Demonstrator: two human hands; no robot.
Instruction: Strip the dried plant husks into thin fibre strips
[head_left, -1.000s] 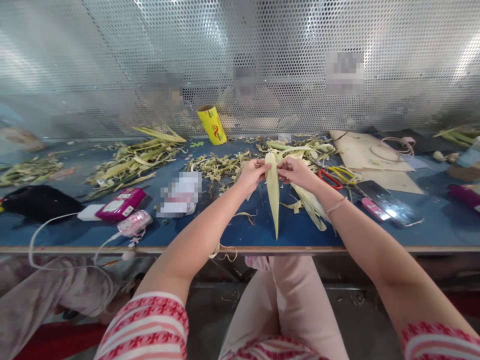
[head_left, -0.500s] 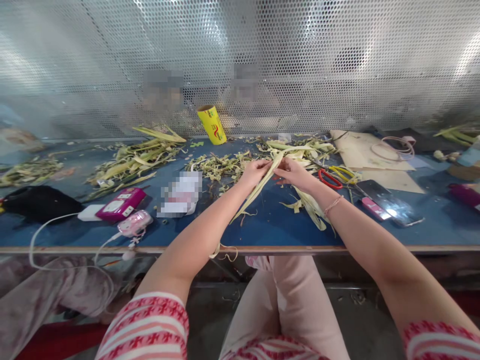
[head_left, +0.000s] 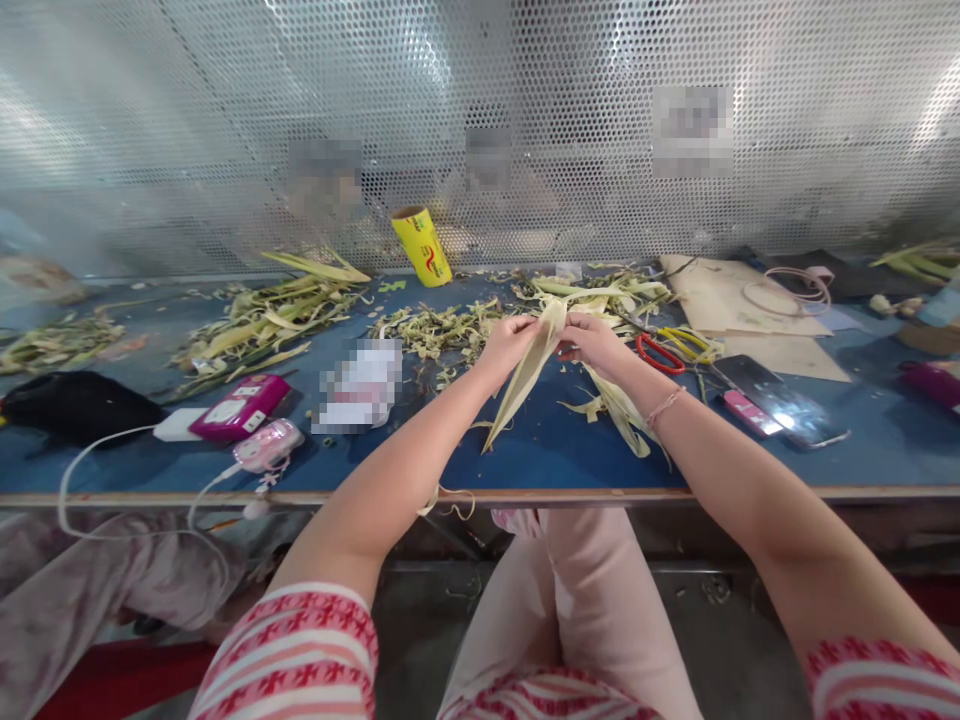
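Observation:
Between my two hands hangs a pale, dried corn husk [head_left: 523, 385], opened out broad, its tip slanting down toward the table. My left hand [head_left: 511, 342] is closed on its upper left edge. On the other edge, my right hand [head_left: 589, 340] pinches it near the top. Loose husk strips [head_left: 626, 415] lie below my right wrist. Just beyond the hands is a heap of husks [head_left: 600, 292], and shredded greenish scraps [head_left: 442, 330] lie to the left of them. Red-handled scissors [head_left: 660, 354] and a yellow-handled tool [head_left: 688, 345] rest right of my right hand.
A yellow cardboard tube [head_left: 421, 248] stands tilted near the perforated metal screen [head_left: 570, 130]. On the left are another husk pile [head_left: 274, 320], a purple box [head_left: 241, 408] and a white cable [head_left: 71, 480]. A phone [head_left: 780, 400] and brown sheets [head_left: 739, 300] lie right.
The husk between my hands was a narrow folded strip; now it is spread wider, with its tip showing. My hands have barely moved.

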